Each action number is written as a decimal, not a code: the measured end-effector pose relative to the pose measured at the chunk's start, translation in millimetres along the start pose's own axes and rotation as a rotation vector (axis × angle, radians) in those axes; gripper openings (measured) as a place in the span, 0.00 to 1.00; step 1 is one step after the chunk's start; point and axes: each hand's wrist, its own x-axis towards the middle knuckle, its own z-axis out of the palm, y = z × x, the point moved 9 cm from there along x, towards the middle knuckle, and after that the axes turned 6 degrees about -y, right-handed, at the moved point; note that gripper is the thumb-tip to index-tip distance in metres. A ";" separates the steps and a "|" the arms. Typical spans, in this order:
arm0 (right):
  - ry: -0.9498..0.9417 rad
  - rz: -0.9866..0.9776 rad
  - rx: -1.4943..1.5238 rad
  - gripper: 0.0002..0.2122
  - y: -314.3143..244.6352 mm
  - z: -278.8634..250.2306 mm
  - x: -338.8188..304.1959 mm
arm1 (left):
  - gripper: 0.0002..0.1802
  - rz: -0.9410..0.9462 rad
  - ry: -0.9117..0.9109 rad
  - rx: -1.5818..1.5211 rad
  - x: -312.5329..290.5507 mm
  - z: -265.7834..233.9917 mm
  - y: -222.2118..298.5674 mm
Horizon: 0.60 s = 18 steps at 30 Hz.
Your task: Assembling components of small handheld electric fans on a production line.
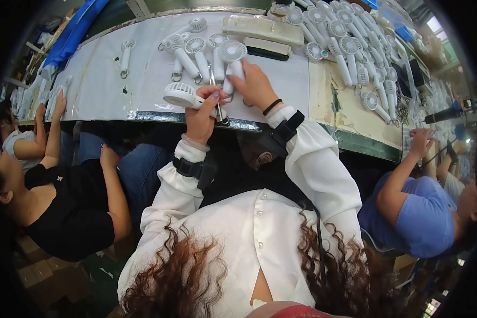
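Note:
My left hand [200,121] is closed around a white handheld fan [179,95], its round grille pointing left over the table's front edge. A slim shiny metal tool [213,79] stands at the fingertips of this hand; its exact kind is unclear. Just to the right, my right hand [256,86] grips the handle of a second white fan [233,51], whose grille faces up. That handle is partly covered by my fingers. Beyond both hands lies a cluster of similar fans [196,45], some with small metal rings at the handle ends.
A large pile of white fans [350,45] covers the table's right side. Behind my right hand lie a dark flat block [267,49] and a long pale box [262,29]. One lone fan [125,58] rests to the left. Co-workers sit on both sides.

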 end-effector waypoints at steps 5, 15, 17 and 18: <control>0.057 0.032 0.079 0.25 6.8 -10.3 5.7 | 0.09 -0.003 -0.112 0.163 -1.4 21.8 5.1; 0.046 0.192 0.161 0.22 24.6 -28.5 -14.0 | 0.08 -0.106 -0.130 0.104 -4.0 30.0 0.6; 0.068 0.218 0.220 0.21 27.5 -28.7 -15.4 | 0.08 -0.138 -0.174 0.074 -1.1 37.9 -3.4; 0.084 0.236 0.280 0.20 29.1 -27.1 -15.0 | 0.08 -0.140 -0.180 0.074 -1.1 39.2 -4.2</control>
